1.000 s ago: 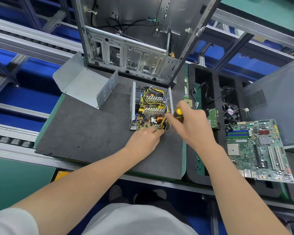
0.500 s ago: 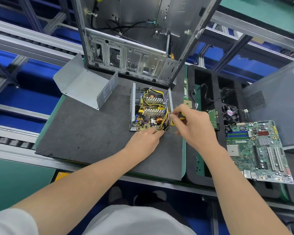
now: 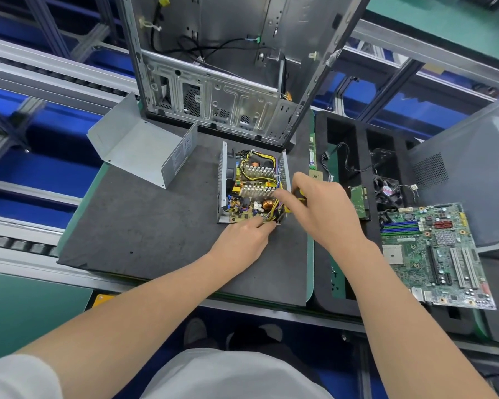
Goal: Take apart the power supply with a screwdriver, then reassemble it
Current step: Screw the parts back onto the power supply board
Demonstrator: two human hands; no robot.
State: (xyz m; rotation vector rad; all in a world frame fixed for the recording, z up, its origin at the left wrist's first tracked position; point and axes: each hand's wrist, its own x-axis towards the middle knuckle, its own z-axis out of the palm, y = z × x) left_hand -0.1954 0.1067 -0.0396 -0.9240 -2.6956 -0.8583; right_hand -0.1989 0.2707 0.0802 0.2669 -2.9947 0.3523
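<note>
The opened power supply [image 3: 249,187] lies on the dark mat [image 3: 144,226], its circuit board, heat sinks and yellow wires exposed. Its grey metal cover [image 3: 144,145] lies upside down to the left. My right hand [image 3: 314,208] grips a screwdriver [image 3: 300,195] with a yellow and black handle at the supply's near right corner; most of the tool is hidden by my fingers. My left hand [image 3: 242,243] touches the supply's near edge with its fingertips, just beside the wire bundle. Whether it pinches something there is hidden.
An open computer case [image 3: 228,67] stands upright behind the supply. To the right, a black foam tray [image 3: 343,295] holds a fan [image 3: 388,191], cables and small boards. A green motherboard [image 3: 435,254] lies on it, and a grey side panel [image 3: 473,168] leans further right.
My right hand has moved left and down over the supply's near right corner, covering more of the yellow handle. My left hand has stayed at the near edge.
</note>
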